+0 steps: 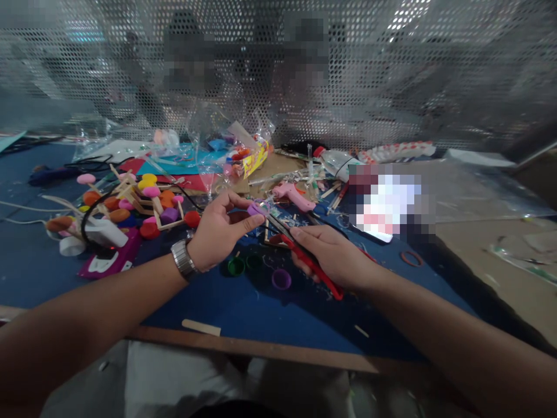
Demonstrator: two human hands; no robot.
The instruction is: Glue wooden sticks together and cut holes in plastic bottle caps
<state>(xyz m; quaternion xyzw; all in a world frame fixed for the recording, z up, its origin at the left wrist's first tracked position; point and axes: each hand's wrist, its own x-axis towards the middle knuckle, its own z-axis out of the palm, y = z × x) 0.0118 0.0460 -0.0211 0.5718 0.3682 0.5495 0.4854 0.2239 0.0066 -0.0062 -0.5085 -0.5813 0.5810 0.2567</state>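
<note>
Pinched between the thumb and fingers of my left hand [221,223] is a small purple plastic cap [258,209]. My right hand [326,252] is wrapped around red-handled pliers [319,276], whose narrow metal jaws reach up to the cap; whether they bite into its rim I cannot tell. Below my hands, a second purple cap [281,280] and two green caps [236,266] lie on the blue tabletop [252,313]. A small wooden-stick frame [267,232] is partly hidden behind the pliers.
At left stand a stick model with colourful discs [150,200] and a magenta power strip [111,255]. Beyond my hands lie a pink glue gun [293,195], a plastic bottle [337,164] and scraps. At right are a lit phone [387,206] and a brownish ring [411,258].
</note>
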